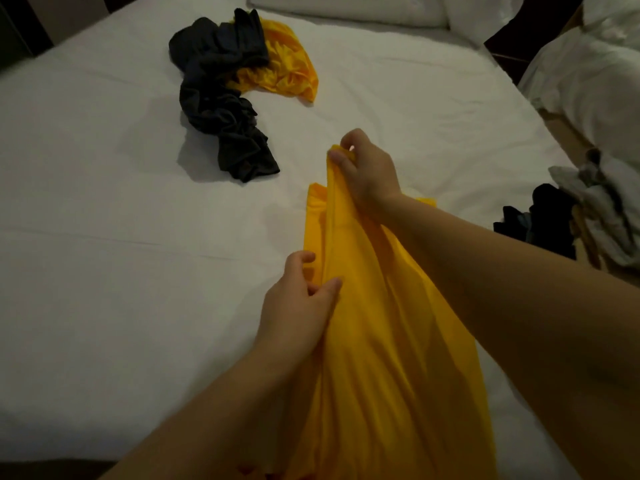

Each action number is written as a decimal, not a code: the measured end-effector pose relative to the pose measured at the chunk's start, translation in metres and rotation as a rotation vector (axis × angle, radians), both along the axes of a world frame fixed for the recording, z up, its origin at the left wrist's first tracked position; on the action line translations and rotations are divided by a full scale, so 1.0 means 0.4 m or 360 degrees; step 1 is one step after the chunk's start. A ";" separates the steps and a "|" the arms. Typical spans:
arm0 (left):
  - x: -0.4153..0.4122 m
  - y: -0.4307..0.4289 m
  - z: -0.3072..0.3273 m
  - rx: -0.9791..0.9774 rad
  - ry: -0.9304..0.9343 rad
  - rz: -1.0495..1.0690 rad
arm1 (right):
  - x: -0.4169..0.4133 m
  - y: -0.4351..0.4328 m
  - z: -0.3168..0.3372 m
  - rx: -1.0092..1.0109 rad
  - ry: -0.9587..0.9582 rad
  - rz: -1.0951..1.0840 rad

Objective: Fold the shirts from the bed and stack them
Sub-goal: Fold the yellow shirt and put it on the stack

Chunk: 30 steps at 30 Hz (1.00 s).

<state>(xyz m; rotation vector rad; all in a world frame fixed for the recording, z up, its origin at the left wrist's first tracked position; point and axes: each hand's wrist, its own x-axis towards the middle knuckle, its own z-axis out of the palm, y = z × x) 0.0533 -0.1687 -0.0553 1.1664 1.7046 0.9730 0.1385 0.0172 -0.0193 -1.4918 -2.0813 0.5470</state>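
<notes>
My right hand (367,171) pinches the bunched top of the yellow shirt (377,323) at 12 o'clock. My left hand (298,299) curls round its edge at 9. The shirt's hem is cut off at 6. On the bed (104,237) at 11 o'clock, a crumpled black shirt (214,98) partly hides another yellow one (287,67).

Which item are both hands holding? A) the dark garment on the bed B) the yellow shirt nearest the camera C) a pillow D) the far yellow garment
B: the left hand and the right hand both grip folds of the near yellow shirt.
</notes>
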 end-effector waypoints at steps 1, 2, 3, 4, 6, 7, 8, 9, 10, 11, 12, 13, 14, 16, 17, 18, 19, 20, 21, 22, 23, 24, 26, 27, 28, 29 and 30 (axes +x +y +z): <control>0.000 -0.009 -0.001 -0.0022 0.0013 -0.0010 | -0.005 0.002 -0.016 -0.0050 -0.0018 -0.0009; 0.003 -0.021 0.001 -0.0015 0.0009 0.0001 | -0.008 0.003 -0.031 -0.0093 -0.0032 -0.0013; 0.005 -0.035 -0.001 0.0017 -0.0011 0.0025 | -0.010 0.002 -0.046 -0.0127 -0.0046 -0.0009; 0.006 -0.049 -0.003 0.0058 -0.0037 0.0051 | -0.010 0.002 -0.057 -0.0152 -0.0061 -0.0005; 0.009 -0.077 -0.006 0.0103 -0.0070 0.0079 | -0.010 0.001 -0.068 -0.0197 -0.0074 -0.0020; 0.011 -0.089 -0.010 0.0118 -0.0085 0.0075 | -0.010 0.003 -0.067 -0.0218 -0.0055 -0.0036; 0.014 -0.102 -0.015 0.0126 -0.0090 0.0059 | -0.010 0.005 -0.063 -0.0233 -0.0019 -0.0052; 0.017 -0.116 -0.020 0.0125 -0.0076 0.0042 | -0.010 0.009 -0.057 -0.0232 0.0022 -0.0067; 0.020 -0.130 -0.020 0.0106 -0.0050 0.0020 | -0.009 0.013 -0.050 -0.0213 0.0059 -0.0080; 0.024 -0.146 -0.023 0.0073 -0.0023 -0.0005 | -0.008 0.017 -0.043 -0.0181 0.0086 -0.0090; 0.028 -0.162 -0.021 0.0031 -0.0010 -0.0031 | -0.008 0.019 -0.038 -0.0146 0.0098 -0.0090; 0.032 -0.181 -0.020 -0.0016 0.0007 -0.0047 | -0.009 0.021 -0.037 -0.0115 0.0084 -0.0084; 0.035 -0.197 -0.017 -0.0046 0.0031 -0.0045 | -0.010 0.022 -0.039 -0.0094 0.0044 -0.0076; 0.034 -0.222 -0.017 -0.0034 0.0106 -0.0007 | -0.016 0.019 -0.046 -0.0072 -0.0036 -0.0072; 0.030 -0.232 -0.020 -0.0010 0.0148 0.0016 | -0.020 0.016 -0.049 -0.0066 -0.0046 -0.0086; 0.024 -0.243 -0.023 0.0015 0.0180 0.0027 | -0.023 0.015 -0.051 -0.0062 -0.0038 -0.0110; 0.018 -0.250 -0.025 0.0038 0.0202 0.0023 | -0.024 0.014 -0.053 -0.0053 -0.0024 -0.0138; 0.016 -0.256 -0.028 0.0065 0.0220 0.0008 | -0.024 0.014 -0.057 -0.0049 -0.0011 -0.0161; 0.015 -0.259 -0.029 0.0091 0.0234 -0.0011 | -0.022 0.013 -0.061 -0.0059 -0.0002 -0.0170; 0.016 -0.260 -0.031 0.0115 0.0241 -0.0022 | -0.022 0.011 -0.064 -0.0083 0.0003 -0.0158; 0.017 -0.261 -0.032 0.0113 0.0239 -0.0029 | -0.023 0.009 -0.068 -0.0123 0.0004 -0.0132; 0.019 -0.260 -0.032 0.0108 0.0233 -0.0030 | -0.024 0.009 -0.069 -0.0181 0.0016 -0.0106; 0.019 -0.260 -0.030 0.0095 0.0221 -0.0017 | -0.018 0.014 -0.057 -0.0344 0.0090 -0.0095; 0.019 -0.262 -0.028 0.0088 0.0236 -0.0035 | -0.007 0.019 -0.042 -0.0432 0.0097 -0.0089; 0.019 -0.263 -0.026 0.0089 0.0266 -0.0065 | 0.008 0.025 -0.026 -0.0511 0.0040 -0.0052; 0.019 -0.265 -0.026 0.0096 0.0304 -0.0102 | 0.024 0.030 -0.011 -0.0574 -0.0072 0.0022; 0.020 -0.270 -0.031 0.0138 0.0328 -0.0130 | 0.036 0.033 0.001 -0.0608 -0.0185 0.0106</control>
